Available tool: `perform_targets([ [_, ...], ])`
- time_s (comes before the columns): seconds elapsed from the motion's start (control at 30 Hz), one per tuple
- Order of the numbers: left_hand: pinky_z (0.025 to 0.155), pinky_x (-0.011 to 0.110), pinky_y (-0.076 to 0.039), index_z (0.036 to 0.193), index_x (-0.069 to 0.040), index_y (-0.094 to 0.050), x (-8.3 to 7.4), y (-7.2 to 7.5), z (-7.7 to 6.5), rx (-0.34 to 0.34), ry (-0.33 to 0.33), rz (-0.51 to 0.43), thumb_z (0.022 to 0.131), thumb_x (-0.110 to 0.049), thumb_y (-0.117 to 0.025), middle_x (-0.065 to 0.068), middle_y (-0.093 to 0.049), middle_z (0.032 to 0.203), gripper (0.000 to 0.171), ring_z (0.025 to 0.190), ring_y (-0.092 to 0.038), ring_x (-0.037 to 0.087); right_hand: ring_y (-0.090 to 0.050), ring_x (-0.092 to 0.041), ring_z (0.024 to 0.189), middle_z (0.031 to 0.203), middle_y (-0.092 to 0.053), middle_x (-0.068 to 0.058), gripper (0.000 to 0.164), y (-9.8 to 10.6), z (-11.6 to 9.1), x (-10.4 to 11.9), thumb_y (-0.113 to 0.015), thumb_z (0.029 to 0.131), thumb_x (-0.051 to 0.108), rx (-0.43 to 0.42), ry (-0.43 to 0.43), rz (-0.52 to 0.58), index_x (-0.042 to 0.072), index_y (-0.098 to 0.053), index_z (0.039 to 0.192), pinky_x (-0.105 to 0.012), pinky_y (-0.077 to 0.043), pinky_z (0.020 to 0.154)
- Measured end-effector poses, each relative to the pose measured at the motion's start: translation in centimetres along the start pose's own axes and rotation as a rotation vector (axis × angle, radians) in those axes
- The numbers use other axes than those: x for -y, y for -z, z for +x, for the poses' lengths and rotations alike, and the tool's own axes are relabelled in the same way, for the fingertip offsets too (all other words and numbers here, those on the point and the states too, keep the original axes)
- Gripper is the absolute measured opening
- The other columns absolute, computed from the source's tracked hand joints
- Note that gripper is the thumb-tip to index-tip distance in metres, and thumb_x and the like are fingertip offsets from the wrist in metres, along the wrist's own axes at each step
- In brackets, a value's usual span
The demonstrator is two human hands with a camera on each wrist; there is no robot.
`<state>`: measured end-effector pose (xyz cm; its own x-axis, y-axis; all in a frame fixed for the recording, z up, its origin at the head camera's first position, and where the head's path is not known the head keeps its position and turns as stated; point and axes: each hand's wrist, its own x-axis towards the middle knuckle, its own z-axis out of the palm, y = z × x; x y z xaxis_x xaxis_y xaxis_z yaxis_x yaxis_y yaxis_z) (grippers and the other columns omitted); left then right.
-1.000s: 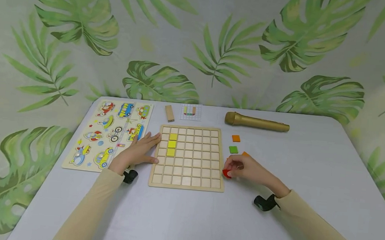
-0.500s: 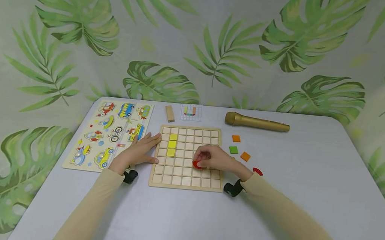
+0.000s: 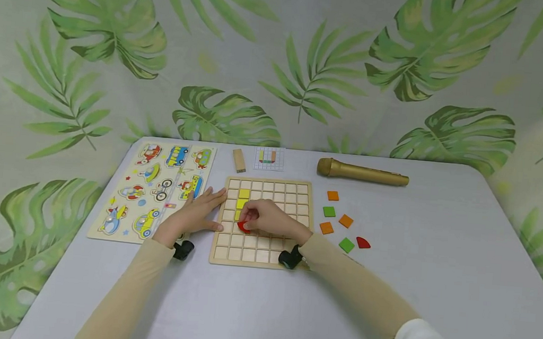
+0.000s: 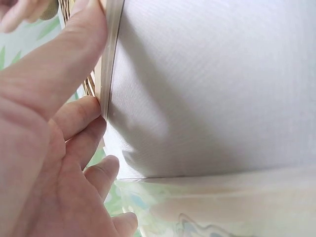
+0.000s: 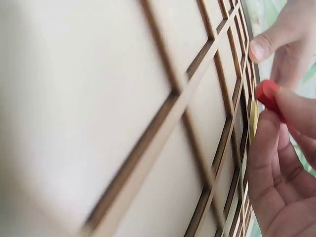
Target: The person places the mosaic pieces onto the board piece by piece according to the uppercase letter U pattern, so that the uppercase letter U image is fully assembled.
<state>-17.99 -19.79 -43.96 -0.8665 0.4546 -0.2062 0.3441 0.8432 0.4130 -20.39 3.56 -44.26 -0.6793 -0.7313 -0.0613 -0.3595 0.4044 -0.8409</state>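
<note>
A wooden grid board lies on the table, with a column of yellow square tiles in its left part. My right hand pinches a red quarter-round tile just below the lowest yellow square. In the right wrist view thumb and finger grip the red tile close over the board's cells; whether it touches the board I cannot tell. My left hand lies with straight fingers against the board's left edge. The left wrist view shows fingertips touching that edge.
Several orange and green squares and another red quarter-round tile lie right of the board. Behind are a gold microphone, a printed pattern card and a wooden block. A vehicle puzzle board lies at left.
My right hand has carried the red tile from beside the board's right edge leftward across the grid to below the yellow squares. My left hand has stayed at the board's left edge.
</note>
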Motion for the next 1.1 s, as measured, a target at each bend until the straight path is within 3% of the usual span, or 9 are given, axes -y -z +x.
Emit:
perform_targets([
  [0.33, 0.107, 0.066, 0.002, 0.150, -0.002, -0.026, 0.0, 0.0, -0.1, -0.004, -0.014, -0.005, 0.085, -0.035, -0.070, 0.013, -0.019, 0.157, 0.085, 0.142, -0.005, 0.042, -0.051, -0.010, 0.067, 0.073, -0.059, 0.001, 0.006, -1.3, 0.8, 1.2, -0.068, 0.085, -0.001, -0.066, -0.012, -0.242, 0.004, -0.067, 0.082, -0.020, -0.044, 0.062],
  [0.73, 0.107, 0.065, 0.004, 0.152, -0.005, -0.024, 0.0, 0.0, -0.1, 0.013, 0.008, -0.007, 0.085, -0.035, -0.070, 0.011, -0.016, 0.158, 0.086, 0.143, -0.003, 0.041, -0.049, -0.010, 0.063, 0.073, -0.057, 0.000, 0.006, -2.0, 0.8, 1.5, -0.066, 0.085, -0.002, -0.088, -0.055, -0.328, 0.002, -0.065, 0.080, -0.019, -0.041, 0.055],
  [0.93, 0.108, 0.065, 0.004, 0.151, -0.005, -0.025, 0.2, -0.1, -0.1, 0.010, 0.011, -0.010, 0.085, -0.036, -0.070, 0.011, -0.017, 0.158, 0.086, 0.143, -0.003, 0.040, -0.051, -0.012, 0.067, 0.072, -0.057, 0.001, 0.011, -2.5, 0.9, 2.0, -0.066, 0.086, 0.002, -0.122, -0.115, -0.369, 0.006, -0.063, 0.077, -0.021, -0.043, 0.058],
  [1.1, 0.108, 0.066, 0.003, 0.151, -0.003, -0.026, 0.0, 0.0, -0.2, -0.001, -0.012, -0.012, 0.085, -0.035, -0.070, 0.013, -0.019, 0.157, 0.085, 0.142, -0.005, 0.041, -0.053, -0.009, 0.060, 0.070, -0.058, 0.002, 0.013, -2.7, 0.8, 2.3, -0.066, 0.088, 0.004, -0.142, -0.163, -0.401, 0.007, -0.062, 0.076, -0.020, -0.044, 0.054],
])
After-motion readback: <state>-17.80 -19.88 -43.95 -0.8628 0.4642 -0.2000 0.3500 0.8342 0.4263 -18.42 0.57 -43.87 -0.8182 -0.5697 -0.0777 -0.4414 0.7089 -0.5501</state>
